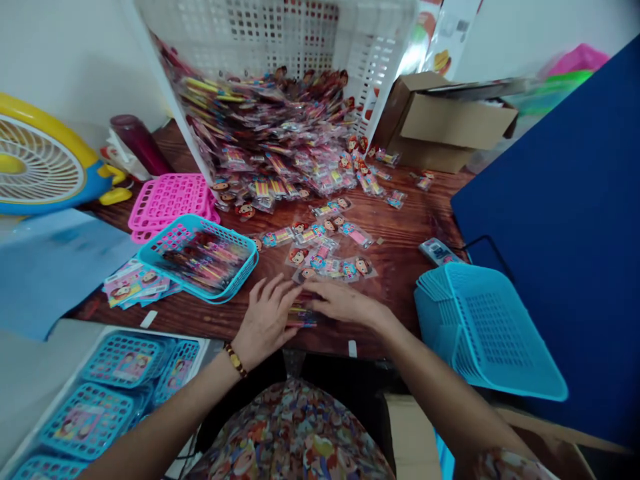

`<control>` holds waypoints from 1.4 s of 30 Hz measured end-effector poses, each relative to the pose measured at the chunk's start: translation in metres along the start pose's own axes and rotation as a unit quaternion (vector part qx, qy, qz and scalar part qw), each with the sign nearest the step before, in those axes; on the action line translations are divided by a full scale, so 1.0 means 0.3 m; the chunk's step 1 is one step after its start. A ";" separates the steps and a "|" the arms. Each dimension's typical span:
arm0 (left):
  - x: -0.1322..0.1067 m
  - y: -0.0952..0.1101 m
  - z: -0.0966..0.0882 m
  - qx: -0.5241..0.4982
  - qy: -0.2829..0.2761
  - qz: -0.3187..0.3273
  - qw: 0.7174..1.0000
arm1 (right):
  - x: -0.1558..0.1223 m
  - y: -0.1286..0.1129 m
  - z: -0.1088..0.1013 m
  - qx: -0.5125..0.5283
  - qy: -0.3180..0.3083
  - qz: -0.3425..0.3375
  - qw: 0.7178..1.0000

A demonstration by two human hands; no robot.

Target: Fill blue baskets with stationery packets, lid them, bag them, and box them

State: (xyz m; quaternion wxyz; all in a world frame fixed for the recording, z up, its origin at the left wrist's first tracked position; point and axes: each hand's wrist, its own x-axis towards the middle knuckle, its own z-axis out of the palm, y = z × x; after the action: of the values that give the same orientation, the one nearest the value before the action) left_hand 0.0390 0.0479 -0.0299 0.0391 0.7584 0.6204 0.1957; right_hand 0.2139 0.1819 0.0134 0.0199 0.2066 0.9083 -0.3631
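My left hand [265, 315] and my right hand [341, 302] meet near the table's front edge. Between them is a small bunch of clear plastic packets [300, 316], with thin yellow and pink sticks showing. My left fingers curve along the bunch's left side, with the thumb near its lower end. My right fingers and thumb close on its upper right side; the fingertips are partly hidden. Just beyond lie several loose clear packets [327, 257] with cartoon-head figures. Left of my hands, a blue basket [237, 285] holds many similar packets.
A tipped white crate [195, 143] spills packets at the back. Pink baskets [170, 200], printed cards [133, 283] and a fan [45, 160] stand left. Stacked blue baskets [510, 327], a handheld device [439, 252] and a cardboard box [450, 123] are right. Filled baskets [87, 420] sit lower left.
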 end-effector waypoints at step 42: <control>0.018 0.058 -0.042 0.128 -0.169 0.008 0.977 | 0.180 0.170 -0.012 -0.170 0.246 0.393 0.870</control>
State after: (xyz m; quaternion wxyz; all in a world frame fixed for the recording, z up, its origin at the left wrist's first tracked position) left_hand 0.0515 0.0470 -0.0117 0.0443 0.7841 0.6188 -0.0158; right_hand 0.1848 0.2370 -0.0272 -0.0278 0.6227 0.7752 -0.1027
